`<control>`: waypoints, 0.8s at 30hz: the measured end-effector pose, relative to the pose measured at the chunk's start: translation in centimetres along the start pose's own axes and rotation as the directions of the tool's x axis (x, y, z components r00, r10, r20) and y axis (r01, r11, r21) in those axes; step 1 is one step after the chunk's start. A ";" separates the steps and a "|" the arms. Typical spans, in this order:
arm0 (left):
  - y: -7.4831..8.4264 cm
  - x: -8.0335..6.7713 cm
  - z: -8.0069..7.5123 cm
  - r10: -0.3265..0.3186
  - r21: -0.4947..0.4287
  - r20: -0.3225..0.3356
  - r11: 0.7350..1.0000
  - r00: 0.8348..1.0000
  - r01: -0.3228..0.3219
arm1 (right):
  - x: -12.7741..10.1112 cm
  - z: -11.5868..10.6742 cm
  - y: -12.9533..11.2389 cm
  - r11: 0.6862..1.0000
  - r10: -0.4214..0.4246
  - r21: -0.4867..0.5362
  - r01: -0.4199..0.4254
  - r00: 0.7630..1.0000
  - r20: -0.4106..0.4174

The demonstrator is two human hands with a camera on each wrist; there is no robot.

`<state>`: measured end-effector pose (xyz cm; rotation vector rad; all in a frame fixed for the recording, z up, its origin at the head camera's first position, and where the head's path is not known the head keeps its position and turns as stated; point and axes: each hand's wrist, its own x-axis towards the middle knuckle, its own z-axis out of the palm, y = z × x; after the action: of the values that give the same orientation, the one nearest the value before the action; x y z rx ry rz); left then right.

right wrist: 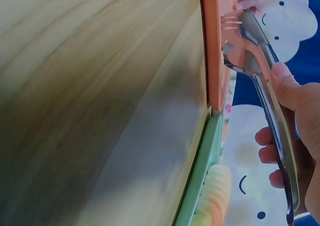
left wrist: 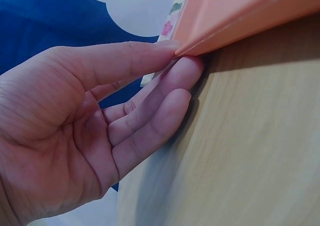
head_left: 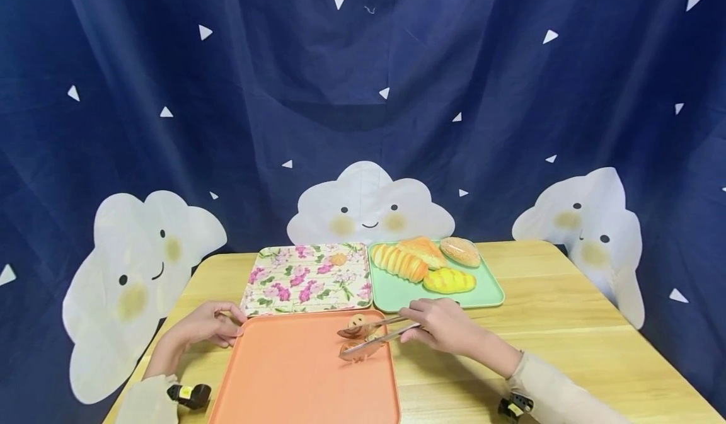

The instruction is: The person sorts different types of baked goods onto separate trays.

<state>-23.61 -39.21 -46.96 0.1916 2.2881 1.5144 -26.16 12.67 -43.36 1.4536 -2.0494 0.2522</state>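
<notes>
My right hand (head_left: 442, 324) grips a pair of metal tongs (head_left: 391, 336) by the handles. The tongs' two heads stand apart over the upper right corner of the orange tray (head_left: 295, 367). A small round face-marked cookie (head_left: 357, 320) shows just behind the upper head, and the heads partly hide other small brown pieces. In the right wrist view the thumb (right wrist: 287, 86) lies along one arm of the tongs (right wrist: 272, 118). At the tray's upper left corner, my left hand (head_left: 207, 323) pinches the rim between thumb and fingers (left wrist: 185, 73).
Behind the orange tray lies a floral tray (head_left: 263, 279) with one small cookie (head_left: 338, 259). A green tray (head_left: 493, 295) beside it bears a ridged bread (head_left: 397, 263), a triangular pastry (head_left: 422, 252), a seeded bun (head_left: 460, 251) and a yellow loaf (head_left: 450, 280). A dark blue curtain (head_left: 351, 121) hangs behind the table.
</notes>
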 end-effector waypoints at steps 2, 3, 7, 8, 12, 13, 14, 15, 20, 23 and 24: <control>0.1 0.0 0.0 0.003 0.001 -0.003 1.000 1.000 -0.003 | 0.0 -0.1 0.1 1.000 0.008 -0.004 -0.008 1.000 -0.009; 0.1 0.0 0.0 0.002 0.001 -0.003 1.000 1.000 -0.002 | 0.0 0.0 0.2 1.000 0.006 -0.008 -0.006 1.000 -0.018; 0.2 0.0 0.1 0.007 0.004 -0.005 1.000 1.000 -0.007 | 0.2 -0.1 0.2 0.999 0.006 -0.032 -0.007 1.000 -0.024; 0.2 -0.1 0.1 0.006 0.005 -0.005 1.000 1.000 -0.006 | 0.3 -0.1 0.2 0.999 0.005 -0.037 -0.006 1.000 -0.022; 0.3 -0.1 0.1 0.004 0.006 -0.006 1.000 1.000 -0.004 | 0.5 -0.2 0.1 0.999 0.014 -0.042 -0.014 1.000 -0.005; 0.3 -0.2 0.2 0.003 0.005 -0.005 1.000 1.000 -0.003 | 0.5 -0.2 0.1 0.999 0.016 -0.040 -0.016 1.000 0.003; 0.4 -0.2 0.2 0.003 0.003 -0.003 1.000 1.000 -0.003 | 0.5 -0.2 0.0 0.999 0.018 -0.032 -0.018 1.000 0.010; 0.4 -0.2 0.2 0.005 0.003 -0.003 1.000 1.000 -0.005 | 0.6 -0.2 0.0 1.000 0.020 -0.020 -0.020 1.000 0.019; 0.5 -0.2 0.2 0.007 -0.002 0.002 1.000 1.000 -0.007 | 0.8 0.1 -0.3 1.000 0.013 0.023 -0.015 0.997 0.077; 0.4 -0.2 0.1 0.009 -0.004 0.003 1.000 1.000 -0.009 | 0.9 0.3 -0.6 0.999 0.000 0.040 -0.004 0.996 0.093; 0.4 -0.2 0.1 0.009 -0.004 0.003 1.000 1.000 -0.009 | 1.0 0.4 -0.6 0.999 -0.002 0.044 -0.002 0.996 0.092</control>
<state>-23.48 -39.04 -46.60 0.2031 2.2840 1.5221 -25.93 11.46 -43.20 1.5176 -2.1296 0.2362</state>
